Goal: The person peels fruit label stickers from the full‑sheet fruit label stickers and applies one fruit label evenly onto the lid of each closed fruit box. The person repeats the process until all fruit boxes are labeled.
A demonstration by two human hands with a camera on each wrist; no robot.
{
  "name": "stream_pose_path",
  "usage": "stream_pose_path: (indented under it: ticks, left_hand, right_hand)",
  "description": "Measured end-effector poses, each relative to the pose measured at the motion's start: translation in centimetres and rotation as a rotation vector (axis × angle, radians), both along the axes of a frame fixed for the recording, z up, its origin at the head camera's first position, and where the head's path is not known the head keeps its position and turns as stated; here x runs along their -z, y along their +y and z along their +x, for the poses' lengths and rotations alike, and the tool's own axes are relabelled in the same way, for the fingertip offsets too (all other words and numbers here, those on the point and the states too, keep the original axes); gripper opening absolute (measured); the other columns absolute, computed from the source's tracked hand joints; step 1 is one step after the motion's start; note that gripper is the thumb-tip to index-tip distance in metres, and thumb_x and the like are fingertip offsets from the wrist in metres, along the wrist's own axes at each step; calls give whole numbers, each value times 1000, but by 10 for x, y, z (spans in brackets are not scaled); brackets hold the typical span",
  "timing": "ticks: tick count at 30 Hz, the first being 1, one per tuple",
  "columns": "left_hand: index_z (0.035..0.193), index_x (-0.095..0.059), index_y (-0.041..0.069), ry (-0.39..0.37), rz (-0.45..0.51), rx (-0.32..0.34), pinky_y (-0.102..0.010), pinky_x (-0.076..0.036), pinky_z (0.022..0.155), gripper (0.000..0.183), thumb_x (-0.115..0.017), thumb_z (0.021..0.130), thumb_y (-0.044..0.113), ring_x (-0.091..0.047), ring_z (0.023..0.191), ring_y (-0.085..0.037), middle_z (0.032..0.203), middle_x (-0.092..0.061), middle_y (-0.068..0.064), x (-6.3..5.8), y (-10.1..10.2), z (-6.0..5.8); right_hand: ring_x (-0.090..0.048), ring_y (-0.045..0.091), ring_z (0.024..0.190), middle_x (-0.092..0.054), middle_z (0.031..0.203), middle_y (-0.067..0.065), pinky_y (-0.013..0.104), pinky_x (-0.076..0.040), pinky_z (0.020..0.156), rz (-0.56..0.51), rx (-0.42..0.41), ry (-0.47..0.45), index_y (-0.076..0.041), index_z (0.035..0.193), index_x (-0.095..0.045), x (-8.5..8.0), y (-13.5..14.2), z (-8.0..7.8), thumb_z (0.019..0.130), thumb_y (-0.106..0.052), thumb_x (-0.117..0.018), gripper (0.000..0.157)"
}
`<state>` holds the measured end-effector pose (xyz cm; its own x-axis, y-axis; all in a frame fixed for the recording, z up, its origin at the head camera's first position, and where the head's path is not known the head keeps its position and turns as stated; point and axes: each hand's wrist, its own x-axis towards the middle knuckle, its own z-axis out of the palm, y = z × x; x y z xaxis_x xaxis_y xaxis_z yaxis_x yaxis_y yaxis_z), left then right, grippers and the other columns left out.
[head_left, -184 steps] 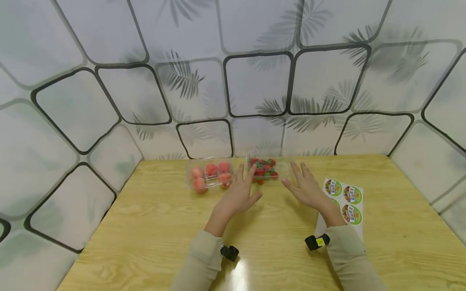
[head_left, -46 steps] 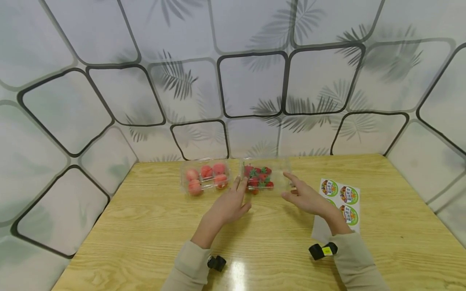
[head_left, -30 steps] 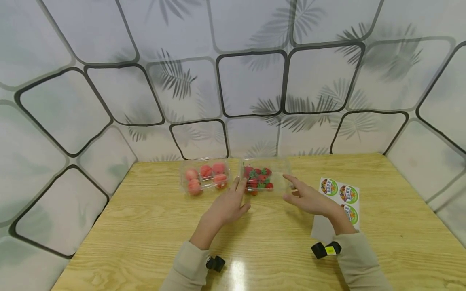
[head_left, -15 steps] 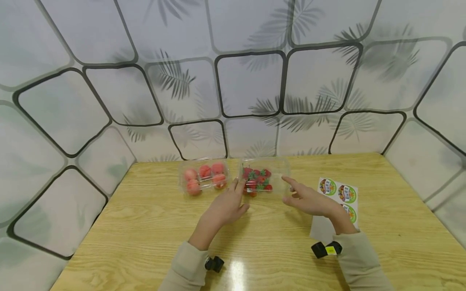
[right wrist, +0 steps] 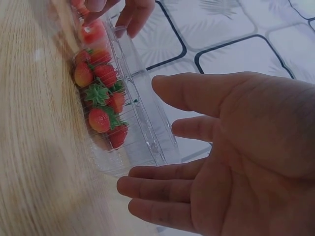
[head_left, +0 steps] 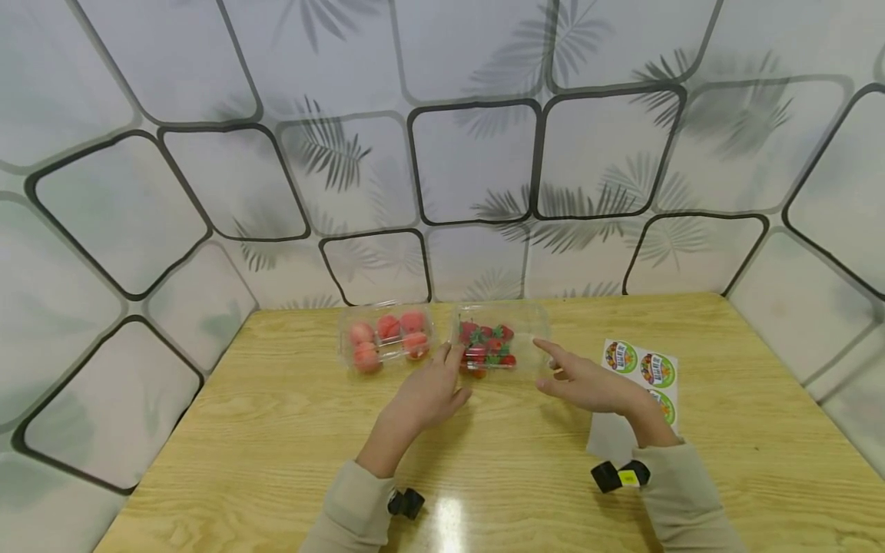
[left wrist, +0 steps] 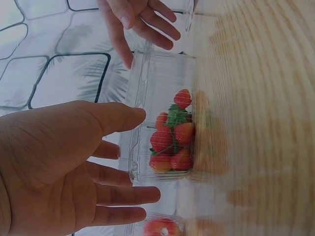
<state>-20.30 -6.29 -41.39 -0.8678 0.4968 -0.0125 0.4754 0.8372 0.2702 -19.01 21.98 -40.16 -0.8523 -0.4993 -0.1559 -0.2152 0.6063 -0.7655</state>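
Though illegible, round labels [head_left: 657, 369] — left hand [head_left: 430, 393] and right hand [head_left: 585, 382], both straight-fingered, beside strawberry box [head_left: 525, 332].

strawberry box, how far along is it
Looks done: strawberries lie inside the strawberry box, and round pink fruit sits in a second box beside it. In hand: the left hand and right hand are at its two ends, without a closed grip; I can't tell whether its lid is fastened. Possibly left: labelling, since stickers are on their sheet and none shows on either box.
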Motion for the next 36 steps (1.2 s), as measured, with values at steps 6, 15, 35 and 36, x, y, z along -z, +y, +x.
stream_pose_path:
  ticks: [6, 15, 35, 36]
  left_hand:
    - [150, -28, 1, 12, 15, 4, -38, -57, 73, 68, -63, 99, 30, -66, 98, -32, 146, -39, -26, -2, 0, 1]
    - [143, -35, 0, 31, 0, 10, -31, -54, 64, 60, -63, 98, 29, -65, 88, -27, 135, -46, -25, -6, -1, 3]
    - [128, -44, 2, 104, 9, 17, -27, -48, 58, 45, -64, 98, 29, -54, 75, -19, 110, -50, -18, -6, 0, 4]
    - [127, -44, 2, 104, 14, 19, -27, -47, 57, 44, -64, 98, 28, -54, 74, -19, 110, -50, -18, -6, 0, 3]
  right_hand:
    - [-41, 50, 133, -36, 148, 33, 58, -46, 96, 11, -12, 10, -14, 160, -11, 0, 2, 0, 104, -39, -51, 74]
    - [-49, 46, 127, -45, 141, 33, 55, -49, 93, 14, -30, 28, -14, 160, -14, -2, 3, 2, 104, -34, -51, 69]
    - [-60, 34, 113, -55, 131, 24, 50, -51, 86, -1, -21, -6, -14, 158, -20, -4, 3, 1, 104, -33, -52, 65]
    - [-59, 36, 114, -54, 133, 25, 51, -51, 87, 2, -18, -6, -14, 158, -21, -4, 3, 1, 104, -33, -52, 65]
